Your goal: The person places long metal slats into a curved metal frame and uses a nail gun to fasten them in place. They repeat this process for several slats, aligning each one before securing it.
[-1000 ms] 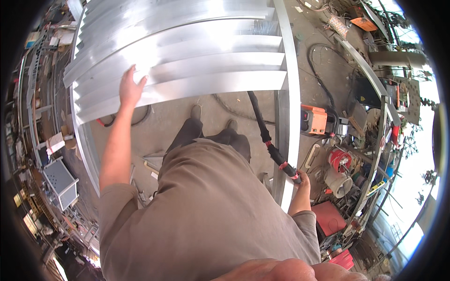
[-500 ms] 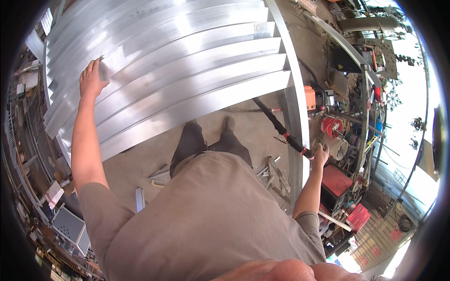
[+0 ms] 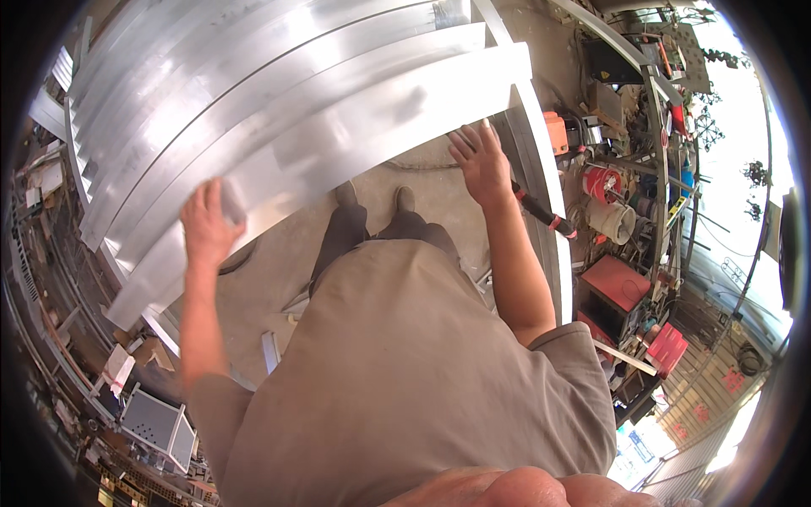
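Observation:
A shiny metal slat (image 3: 372,139) lies nearest me, reaching across two side rails of a metal frame, with its right end over the right rail (image 3: 553,245). My left hand (image 3: 211,224), slightly blurred, rests on this slat towards its left end, fingers stretched out. My right hand (image 3: 483,165) is open with spread fingers, close to the slat's near edge; whether it touches cannot be told. Behind my right wrist, a black tool handle or wrapped cable with red bands (image 3: 541,209) leans at the right rail. Several more slats (image 3: 211,72) overlap in rows beyond.
To the right stand an orange machine (image 3: 555,133), a red bucket (image 3: 600,183), a pale bucket (image 3: 615,221) and a red box (image 3: 617,281). A grey perforated metal box (image 3: 154,424) sits at lower left. Metal offcuts (image 3: 270,351) lie on the floor by my legs.
The nearest slat has shifted towards me and sits at a steeper slant. My left hand has come nearer with it. My right hand has left the right rail and black handle, swinging inward to the slat.

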{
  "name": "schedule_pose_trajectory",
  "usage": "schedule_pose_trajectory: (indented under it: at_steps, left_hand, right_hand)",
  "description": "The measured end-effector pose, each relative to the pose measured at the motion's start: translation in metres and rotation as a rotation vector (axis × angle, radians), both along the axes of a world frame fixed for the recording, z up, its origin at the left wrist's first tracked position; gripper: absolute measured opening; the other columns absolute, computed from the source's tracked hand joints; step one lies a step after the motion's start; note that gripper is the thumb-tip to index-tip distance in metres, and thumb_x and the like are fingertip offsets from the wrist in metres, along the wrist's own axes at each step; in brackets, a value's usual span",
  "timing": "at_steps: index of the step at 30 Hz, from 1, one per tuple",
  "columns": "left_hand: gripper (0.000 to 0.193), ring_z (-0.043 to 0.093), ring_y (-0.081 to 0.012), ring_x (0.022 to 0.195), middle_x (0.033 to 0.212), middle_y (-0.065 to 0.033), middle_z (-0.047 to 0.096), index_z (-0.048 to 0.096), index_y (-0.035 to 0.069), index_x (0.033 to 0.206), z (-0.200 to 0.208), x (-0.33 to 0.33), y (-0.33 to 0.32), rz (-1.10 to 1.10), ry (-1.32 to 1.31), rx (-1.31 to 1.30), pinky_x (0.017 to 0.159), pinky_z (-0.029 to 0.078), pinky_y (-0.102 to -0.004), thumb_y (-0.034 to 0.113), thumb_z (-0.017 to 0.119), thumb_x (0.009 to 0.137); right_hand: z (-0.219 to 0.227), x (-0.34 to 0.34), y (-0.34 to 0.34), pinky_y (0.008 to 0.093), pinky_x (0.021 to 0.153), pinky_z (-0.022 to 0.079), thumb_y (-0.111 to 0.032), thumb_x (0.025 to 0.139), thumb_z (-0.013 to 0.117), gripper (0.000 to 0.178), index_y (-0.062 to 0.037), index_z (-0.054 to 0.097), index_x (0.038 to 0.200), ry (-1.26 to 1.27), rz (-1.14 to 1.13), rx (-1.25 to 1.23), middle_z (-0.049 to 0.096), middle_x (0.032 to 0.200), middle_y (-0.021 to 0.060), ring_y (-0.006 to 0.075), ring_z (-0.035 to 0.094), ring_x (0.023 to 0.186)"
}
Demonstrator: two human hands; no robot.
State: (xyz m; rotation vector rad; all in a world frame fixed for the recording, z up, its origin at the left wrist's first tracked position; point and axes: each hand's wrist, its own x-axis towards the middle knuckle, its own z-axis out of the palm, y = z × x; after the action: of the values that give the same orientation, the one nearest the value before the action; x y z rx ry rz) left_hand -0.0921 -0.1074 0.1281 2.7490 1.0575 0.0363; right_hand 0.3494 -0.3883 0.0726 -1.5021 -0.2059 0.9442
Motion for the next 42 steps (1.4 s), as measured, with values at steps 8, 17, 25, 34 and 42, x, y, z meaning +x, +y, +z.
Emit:
schedule_pose_trajectory:
  at_steps: [8, 17, 25, 34, 42]
  left_hand:
    - [0.093, 0.049, -0.0365, 0.129, 0.135, -0.0146, 0.051, 0.043, 0.01, 0.148, -0.045, -0.02, -0.128, 0.064, 0.11, -0.159, 0.114, 0.034, -0.0527, 0.013, 0.086, 0.067]
    - [0.089, 0.048, -0.0361, 0.132, 0.139, -0.0135, 0.052, 0.045, 0.011, 0.149, -0.077, -0.016, -0.132, 0.134, 0.12, -0.055, 0.118, 0.033, -0.0504, 0.011, 0.085, 0.069]
    - [0.097, 0.046, -0.0385, 0.136, 0.144, -0.016, 0.05, 0.044, 0.012, 0.151, -0.073, -0.008, -0.118, 0.205, 0.208, -0.226, 0.118, 0.035, -0.0503, 0.015, 0.089, 0.066]
    - [0.092, 0.048, -0.0347, 0.138, 0.146, -0.0146, 0.051, 0.046, 0.014, 0.151, -0.065, -0.021, -0.126, 0.162, 0.196, -0.221, 0.119, 0.035, -0.0492, 0.021, 0.089, 0.07]
    - [0.084, 0.054, -0.0333, 0.124, 0.129, -0.0133, 0.055, 0.05, 0.014, 0.146, -0.061, -0.024, -0.135, 0.148, 0.136, -0.082, 0.111, 0.041, -0.0489, 0.02, 0.086, 0.07]
  right_hand:
    - [-0.058, -0.003, -0.029, 0.0551, 0.109, 0.049, -0.028, 0.107, 0.059, 0.043, -0.0026, 0.05, 0.141, 0.463, -0.39, 0.011, 0.055, 0.141, 0.016, 0.0326, 0.058, 0.127]
    - [-0.091, -0.003, -0.02, 0.0467, 0.105, 0.05, -0.032, 0.105, 0.062, 0.06, 0.0024, 0.044, 0.151, 0.581, -0.411, -0.051, 0.051, 0.147, 0.014, 0.033, 0.056, 0.129]
    - [-0.145, 0.017, -0.027, 0.0526, 0.117, 0.039, -0.032, 0.106, 0.061, 0.045, -0.0052, 0.053, 0.141, 0.64, -0.383, -0.082, 0.05, 0.15, 0.0161, 0.0332, 0.048, 0.136]
    - [-0.091, -0.006, -0.017, 0.0602, 0.119, 0.04, -0.03, 0.109, 0.055, 0.033, -0.0036, 0.056, 0.129, 0.648, -0.388, -0.004, 0.052, 0.144, 0.0168, 0.0349, 0.05, 0.135]
    - [-0.057, -0.012, -0.01, 0.0583, 0.121, 0.035, -0.046, 0.104, 0.06, 0.053, -0.0082, 0.053, 0.14, 0.789, -0.37, 0.109, 0.05, 0.15, 0.0138, 0.035, 0.044, 0.142]
